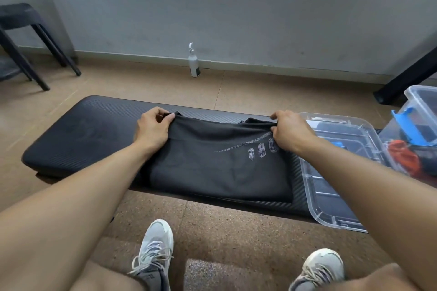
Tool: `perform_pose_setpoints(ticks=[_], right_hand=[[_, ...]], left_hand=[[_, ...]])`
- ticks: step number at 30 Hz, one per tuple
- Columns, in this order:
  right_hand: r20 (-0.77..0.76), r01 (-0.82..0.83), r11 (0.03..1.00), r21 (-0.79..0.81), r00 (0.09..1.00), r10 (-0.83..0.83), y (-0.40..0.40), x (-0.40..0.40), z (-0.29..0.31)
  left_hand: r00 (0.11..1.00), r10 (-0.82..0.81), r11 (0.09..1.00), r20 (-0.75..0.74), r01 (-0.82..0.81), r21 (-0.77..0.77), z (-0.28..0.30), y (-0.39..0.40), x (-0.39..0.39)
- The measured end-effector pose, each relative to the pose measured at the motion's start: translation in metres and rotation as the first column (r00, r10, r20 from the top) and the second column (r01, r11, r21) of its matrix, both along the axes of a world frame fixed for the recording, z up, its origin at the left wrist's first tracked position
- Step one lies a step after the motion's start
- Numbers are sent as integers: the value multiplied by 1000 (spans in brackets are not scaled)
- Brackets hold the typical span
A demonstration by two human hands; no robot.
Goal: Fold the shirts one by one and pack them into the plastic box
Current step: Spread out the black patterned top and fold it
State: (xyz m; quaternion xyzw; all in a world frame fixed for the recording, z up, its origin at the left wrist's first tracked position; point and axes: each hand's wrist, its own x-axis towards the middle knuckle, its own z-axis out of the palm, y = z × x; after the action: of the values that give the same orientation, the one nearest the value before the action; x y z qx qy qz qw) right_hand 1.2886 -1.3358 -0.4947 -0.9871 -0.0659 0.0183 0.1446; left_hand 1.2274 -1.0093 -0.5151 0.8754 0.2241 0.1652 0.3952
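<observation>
**Two hands on one black shirt**

Both hands grip the far edge of a black shirt (217, 163) that lies partly folded on a dark ribbed mat (78, 130). The left hand (153, 129) pinches the shirt's far left corner, fingers curled and closed on the cloth; the right hand (289, 131) is clamped on the far right corner, thumb under and fingers over the fold. Between them the edge is lifted slightly off the mat, and the near part of the shirt lies flat — a pale dotted print shows just beside the right hand.

Touching the mat's right end is a clear plastic lid (331, 172), lying flat, the right forearm crossing over it. Further right stands the clear box (418, 101) with a blue latch (406, 125), and orange cloth (404, 158) shows inside it — other dark items there are hard to tell apart.

A white spray bottle (194, 61) stands upright against the far wall, well apart from the mat. Two grey shoes (153, 248) rest on the floor near the camera.
</observation>
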Motion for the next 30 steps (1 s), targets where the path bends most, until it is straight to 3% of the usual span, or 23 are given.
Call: perform_pose_setpoints(ticks=[3, 9, 17, 20, 22, 25, 30], right_hand=[[-4, -1, 999, -47, 1000, 1, 1, 0, 0], [-93, -38, 999, -22, 995, 36, 4, 5, 1], [-156, -65, 994, -84, 986, 51, 6, 13, 1], [-137, -61, 998, -24, 989, 57, 8, 12, 1], [-156, 12, 983, 185, 988, 18, 7, 11, 4], [-89, 89, 883, 461, 995, -54, 5, 8, 15], [20, 74, 806, 587, 994, -106, -2, 2, 35]], left_hand=[[1000, -6, 999, 0, 6, 42, 2, -2, -1], [989, 25, 980, -149, 5, 199, 3, -8, 3], [872, -219, 960, -438, 272, 63, 15, 9, 11], [883, -278, 954, -377, 301, 2, 16, 8, 10], [910, -303, 953, -283, 295, -73, 19, 5, 8], [949, -294, 935, -112, 261, -241, 25, 5, 5], [942, -333, 905, 33, 329, -271, 46, 4, -4]])
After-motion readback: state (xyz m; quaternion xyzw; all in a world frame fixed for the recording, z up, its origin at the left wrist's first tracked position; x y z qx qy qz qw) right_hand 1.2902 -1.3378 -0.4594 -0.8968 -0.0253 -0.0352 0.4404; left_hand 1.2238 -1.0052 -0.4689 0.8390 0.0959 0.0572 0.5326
